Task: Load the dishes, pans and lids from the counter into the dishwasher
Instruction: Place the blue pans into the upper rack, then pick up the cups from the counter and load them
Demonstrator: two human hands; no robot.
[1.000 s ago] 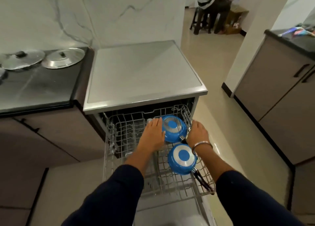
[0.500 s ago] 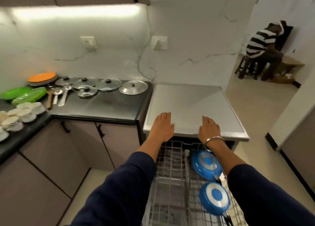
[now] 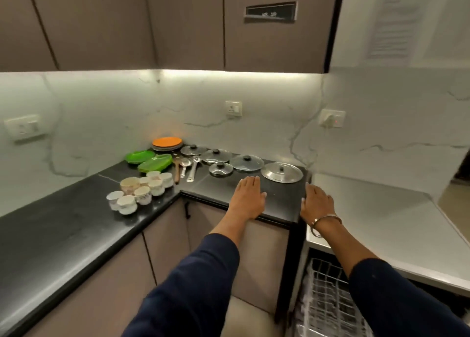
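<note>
My left hand (image 3: 248, 196) and right hand (image 3: 316, 201) reach over the black counter (image 3: 50, 229), fingers straight, holding nothing. The steel lid (image 3: 282, 172) lies just beyond them, with four glass lids (image 3: 248, 162) to its left. The dishwasher rack (image 3: 328, 298) stands pulled out at lower right.

Light: a bright strip under the cabinets (image 3: 178, 26) washes the marble wall (image 3: 254, 138).
Glare: soft sheen on the black desk (image 3: 63, 224).
Blur: dishwasher rack (image 3: 328, 298) smeared.
Distortion: straight edges bow toward the frame's corners.
</note>
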